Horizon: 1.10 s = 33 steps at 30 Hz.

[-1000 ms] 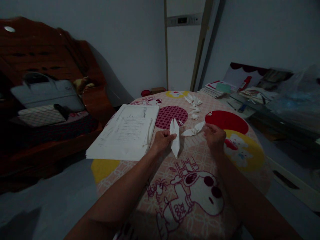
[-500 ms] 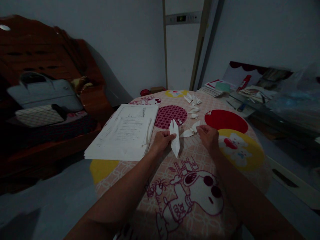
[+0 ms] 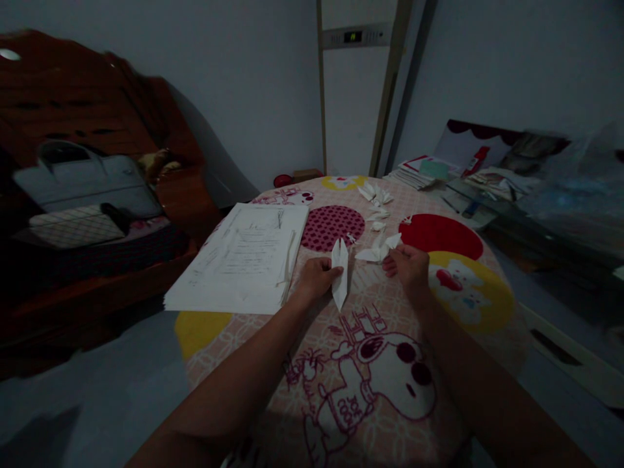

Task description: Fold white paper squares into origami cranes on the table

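My left hand (image 3: 318, 276) is closed, with thumb and fingers pinching a narrow folded paper (image 3: 340, 286). This white strip has a pointed lower end and a split, two-pointed top. To its right, my right hand (image 3: 410, 265) is closed on the near side of a white paper crane (image 3: 376, 252) with spread, wing-like points. The fingertips partly cover the crane's right side. Beyond it on the tablecloth lie several small folded paper pieces (image 3: 374, 195), in a loose row toward the far edge.
A stack of printed sheets (image 3: 244, 253) covers the left of the round table with its patterned cloth (image 3: 380, 305). At the right stands a glass-topped side table (image 3: 492, 201) with papers. A wooden bench (image 3: 170, 195) holding bags (image 3: 97, 185) is on the left.
My right hand and the paper crane have shifted a little right. My left hand keeps hold of the folded paper, which has tilted slightly and moved a touch lower.
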Motion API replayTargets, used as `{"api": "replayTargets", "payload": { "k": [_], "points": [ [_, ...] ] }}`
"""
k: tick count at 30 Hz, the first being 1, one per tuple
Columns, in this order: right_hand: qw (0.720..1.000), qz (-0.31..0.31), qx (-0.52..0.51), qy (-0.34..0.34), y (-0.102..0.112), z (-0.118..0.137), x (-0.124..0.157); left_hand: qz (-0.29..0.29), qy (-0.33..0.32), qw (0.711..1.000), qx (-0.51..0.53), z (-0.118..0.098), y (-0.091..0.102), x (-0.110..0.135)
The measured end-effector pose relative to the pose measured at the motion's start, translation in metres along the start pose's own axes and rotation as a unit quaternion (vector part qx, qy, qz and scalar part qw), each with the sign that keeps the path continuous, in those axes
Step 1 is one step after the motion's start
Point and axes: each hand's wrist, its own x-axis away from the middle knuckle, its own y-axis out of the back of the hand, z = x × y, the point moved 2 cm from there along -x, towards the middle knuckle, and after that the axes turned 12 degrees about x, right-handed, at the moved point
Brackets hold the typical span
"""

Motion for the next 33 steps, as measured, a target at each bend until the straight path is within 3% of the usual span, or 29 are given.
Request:
{"api": "replayTargets", "payload": {
  "k": [4,9,18,21,29,33],
  "points": [
    [0.996,0.044,-0.055,-0.047,-0.003,0.004,0.007,0.003,-0.032,0.996,0.082,-0.009,-0.003,0.003],
    [0.987,0.086,-0.105,-0.084,-0.006,0.006,0.016,-0.017,-0.070,0.995,0.066,-0.012,-0.001,0.005],
    [0.983,0.098,-0.118,-0.096,-0.006,0.004,0.016,0.004,-0.083,0.992,0.090,-0.010,-0.006,0.008],
    [0.983,0.102,-0.123,-0.096,-0.006,0.006,0.017,-0.002,-0.118,0.990,0.071,-0.012,-0.005,0.008],
    [0.988,0.104,-0.100,-0.057,-0.012,0.007,0.025,-0.014,-0.141,0.990,-0.014,-0.012,-0.011,0.010],
    [0.988,0.111,-0.092,-0.054,-0.014,0.004,0.024,-0.005,-0.127,0.992,0.012,-0.015,-0.014,0.012]
  ]
}}
